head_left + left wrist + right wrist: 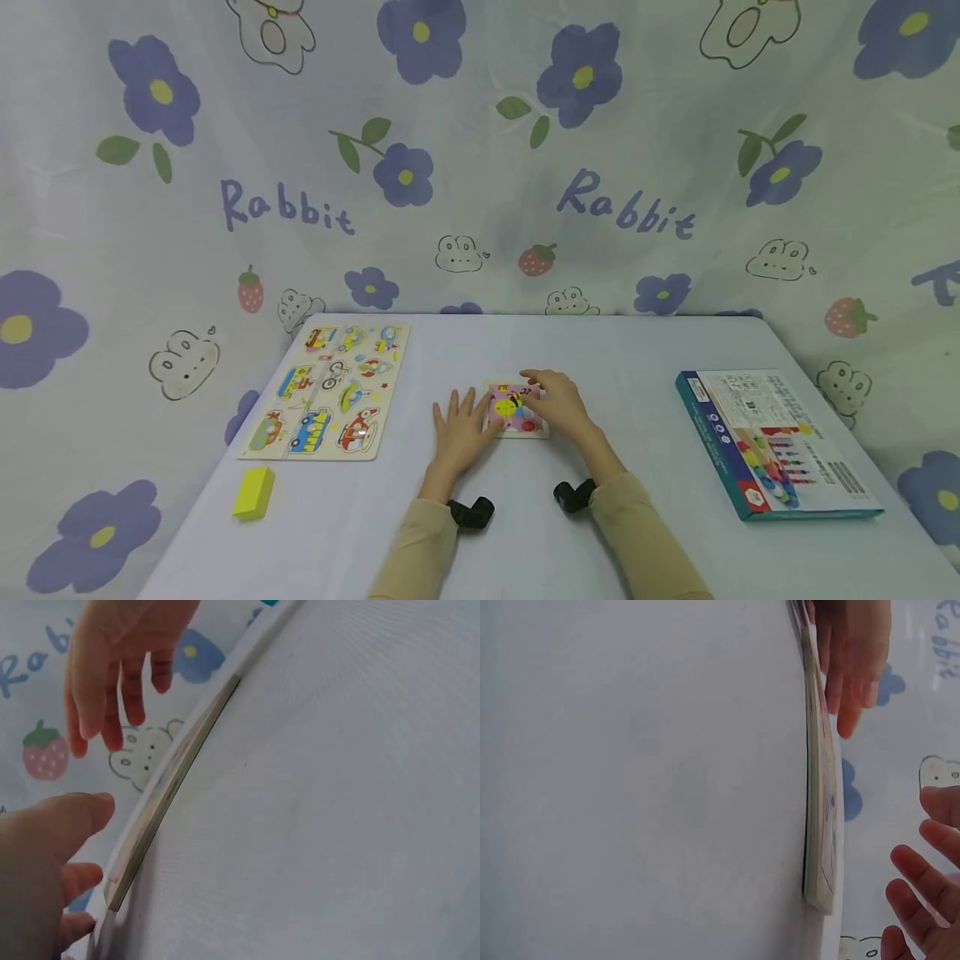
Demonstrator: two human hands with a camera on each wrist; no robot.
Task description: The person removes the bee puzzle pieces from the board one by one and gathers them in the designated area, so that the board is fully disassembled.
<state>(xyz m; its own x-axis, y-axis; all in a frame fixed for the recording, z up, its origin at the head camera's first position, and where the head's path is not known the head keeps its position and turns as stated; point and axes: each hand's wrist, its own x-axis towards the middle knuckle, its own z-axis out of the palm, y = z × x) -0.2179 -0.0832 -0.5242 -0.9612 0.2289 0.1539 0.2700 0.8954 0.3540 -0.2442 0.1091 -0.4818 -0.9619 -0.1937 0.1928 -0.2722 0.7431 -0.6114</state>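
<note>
A small square wooden puzzle board (pixel 517 427) with a pink picture and a yellow figure lies flat in the middle of the white table. At its left edge my left hand (pixel 459 435) has its fingers spread, the thumb reaching to the board's side. My right hand (pixel 558 404) hovers over the right part of the board, fingers loosely bent, with nothing held. Seen edge-on in the left wrist view, the board (pixel 169 799) has the right hand's fingers (pixel 112 690) hanging above it. In the right wrist view, the right hand (pixel 930 881) has its fingers apart.
A large wooden vehicle puzzle (pixel 341 392) lies at the left, with a yellow block (pixel 253 493) in front of it. To the right is a flat teal box (pixel 780 446). Patterned cloth (pixel 480 167) hangs behind the table. Black wrist cameras (pixel 472 513) are on both wrists.
</note>
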